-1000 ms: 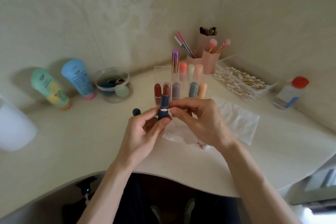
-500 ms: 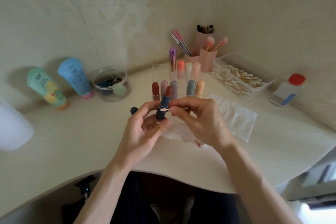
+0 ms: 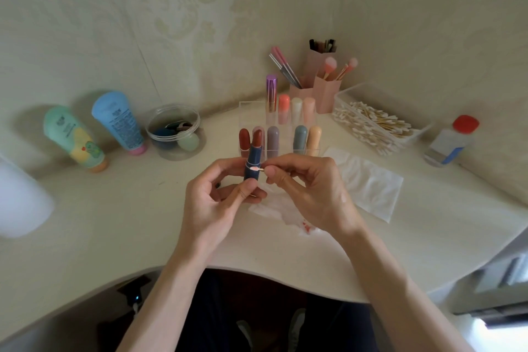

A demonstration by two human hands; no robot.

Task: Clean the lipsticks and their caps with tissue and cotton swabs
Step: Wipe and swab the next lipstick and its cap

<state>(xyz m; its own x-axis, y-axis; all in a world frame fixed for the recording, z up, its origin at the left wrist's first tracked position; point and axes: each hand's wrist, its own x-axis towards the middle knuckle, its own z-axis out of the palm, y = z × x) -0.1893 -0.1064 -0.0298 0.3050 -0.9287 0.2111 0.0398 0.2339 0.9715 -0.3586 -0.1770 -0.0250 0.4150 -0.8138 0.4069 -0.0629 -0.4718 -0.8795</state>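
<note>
One uncapped navy-blue lipstick (image 3: 252, 163) with a red-brown bullet. One pink-tipped cotton swab (image 3: 255, 169). Nine capped lipsticks (image 3: 273, 140) in one clear acrylic rack (image 3: 253, 111), one of them mostly hidden. Two white paper tissues (image 3: 371, 186), one flat, one crumpled. Two plastic squeeze tubes (image 3: 120, 123), blue and green. One round clear jar (image 3: 168, 153). Three pink hexagonal brush cups (image 3: 327, 94). One clear box (image 3: 347, 96) of swabs, too many to count. One clear red-capped bottle (image 3: 451, 143).

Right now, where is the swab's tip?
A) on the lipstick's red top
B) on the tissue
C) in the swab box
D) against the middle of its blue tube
D: the swab, pinched in the right hand, has its pink-stained tip against the middle of the blue tube of the lipstick, which the left hand holds upright.
</note>
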